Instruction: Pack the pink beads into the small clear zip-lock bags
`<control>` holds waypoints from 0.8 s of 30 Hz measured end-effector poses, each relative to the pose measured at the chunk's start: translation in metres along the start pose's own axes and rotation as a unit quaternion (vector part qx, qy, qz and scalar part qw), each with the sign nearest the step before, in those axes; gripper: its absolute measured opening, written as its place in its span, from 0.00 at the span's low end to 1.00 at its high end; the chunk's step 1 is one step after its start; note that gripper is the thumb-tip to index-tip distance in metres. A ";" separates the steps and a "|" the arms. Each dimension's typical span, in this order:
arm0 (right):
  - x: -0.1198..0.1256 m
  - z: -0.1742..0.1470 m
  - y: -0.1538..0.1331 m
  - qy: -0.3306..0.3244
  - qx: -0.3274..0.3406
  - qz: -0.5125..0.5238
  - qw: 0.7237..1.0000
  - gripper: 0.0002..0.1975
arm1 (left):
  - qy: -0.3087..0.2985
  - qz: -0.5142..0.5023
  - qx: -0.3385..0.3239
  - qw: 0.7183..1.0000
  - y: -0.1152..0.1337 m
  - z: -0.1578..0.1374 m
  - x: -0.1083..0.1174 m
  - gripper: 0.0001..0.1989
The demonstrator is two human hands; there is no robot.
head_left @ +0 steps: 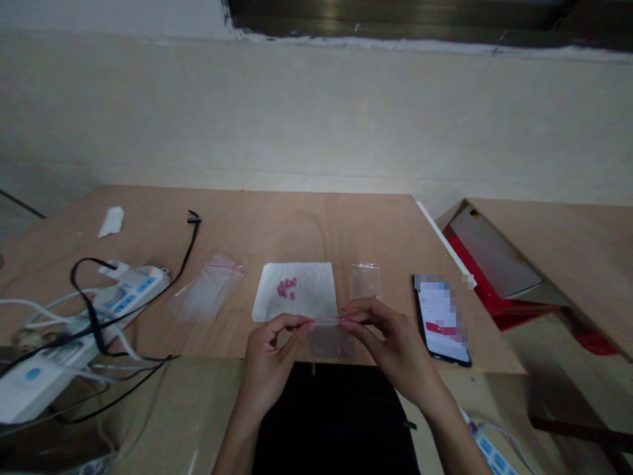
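Note:
Between my two hands hangs a small clear zip bag [326, 340] with a red line along its top edge. My left hand [271, 353] pinches one top corner, and my right hand [388, 340] pinches the other. A few pinkish bits show low in the bag, too blurred to name. Just beyond lies a white sheet of paper [264, 293] with a small heap of pink beads or pellets [285, 287] on it. Another clear zip bag [364, 280] lies flat past my right hand, partly covered by it. Left of the paper rests a stack of clear zip bags [210, 290].
A phone [442, 323] with a lit screen lies at the table's right side. White power strips [131, 290] with tangled black and white cables [93, 330] cover the left. A scrap of white paper [111, 221] sits at the far left of the wooden table [277, 224].

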State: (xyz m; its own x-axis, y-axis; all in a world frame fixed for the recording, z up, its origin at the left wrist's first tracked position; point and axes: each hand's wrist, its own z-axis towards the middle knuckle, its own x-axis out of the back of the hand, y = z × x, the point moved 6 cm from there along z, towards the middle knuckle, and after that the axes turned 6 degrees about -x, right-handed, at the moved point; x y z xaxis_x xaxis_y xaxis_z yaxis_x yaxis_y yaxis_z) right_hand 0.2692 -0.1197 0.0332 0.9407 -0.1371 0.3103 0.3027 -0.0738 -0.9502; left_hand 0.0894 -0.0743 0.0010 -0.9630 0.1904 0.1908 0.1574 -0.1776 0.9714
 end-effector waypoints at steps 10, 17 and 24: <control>-0.015 -0.007 0.010 0.061 -0.036 0.147 0.987 0.20 | 0.023 0.085 -0.063 0.994 0.025 -0.009 0.009 0.08; -0.028 -0.006 0.015 0.055 -0.052 0.135 0.988 0.10 | -0.031 0.047 -0.074 0.996 0.017 -0.011 0.002 0.07; -0.040 -0.007 0.009 0.009 -0.017 0.187 0.982 0.04 | -0.007 0.044 -0.065 0.997 0.018 -0.011 0.001 0.06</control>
State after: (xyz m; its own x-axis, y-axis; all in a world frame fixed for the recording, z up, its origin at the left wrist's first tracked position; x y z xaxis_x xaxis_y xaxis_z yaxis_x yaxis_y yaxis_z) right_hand 0.2328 -0.1217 0.0127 0.9822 -0.1781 -0.0603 -0.0697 -0.0469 -0.9965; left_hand 0.0886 -0.0876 0.0172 -0.9434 0.1824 0.2771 0.2101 -0.3179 0.9246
